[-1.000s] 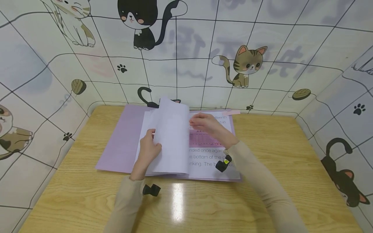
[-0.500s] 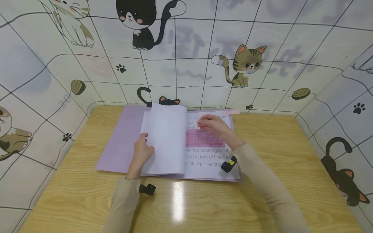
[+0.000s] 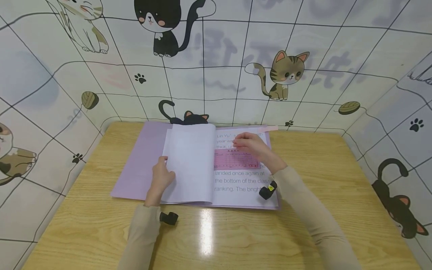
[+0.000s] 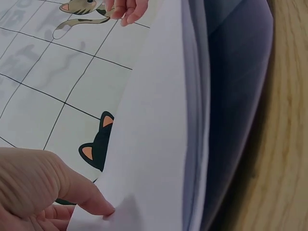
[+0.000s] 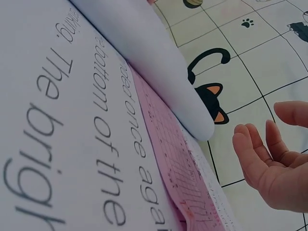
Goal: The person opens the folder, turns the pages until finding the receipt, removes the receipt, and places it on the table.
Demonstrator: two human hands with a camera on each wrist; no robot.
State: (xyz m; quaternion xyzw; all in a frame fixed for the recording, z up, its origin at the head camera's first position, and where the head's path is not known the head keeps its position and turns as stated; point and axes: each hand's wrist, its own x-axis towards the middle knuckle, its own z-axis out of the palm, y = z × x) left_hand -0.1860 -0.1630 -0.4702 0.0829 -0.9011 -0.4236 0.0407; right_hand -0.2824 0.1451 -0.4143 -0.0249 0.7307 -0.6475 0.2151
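Note:
A book with a lavender cover [image 3: 140, 161] lies spread on the wooden table. Its blank white pages [image 3: 192, 165] curve over to the left side. At their outer left edge, my left hand [image 3: 161, 176] pinches them; in the left wrist view the thumb [image 4: 96, 199] presses on top while fingers curl behind the edge. On the right, a page with large print [image 3: 243, 198] bears a pink sheet with a grid [image 3: 231, 160], partly tucked beside the curled pages. My right hand [image 3: 254, 146] hovers over this page, fingers loosely bent, holding nothing in the right wrist view.
A pale pink strip [image 3: 271, 128] sticks out at the book's top right corner. Walls with cat drawings [image 3: 288, 75] rise behind and beside the wooden table [image 3: 314, 168]. Each wrist wears a small black camera [image 3: 268, 190].
My left hand has moved left, laying the lifted pages down flatter to the left. My right hand has shifted slightly right, away from the pages' fold, and more print and pink sheet show.

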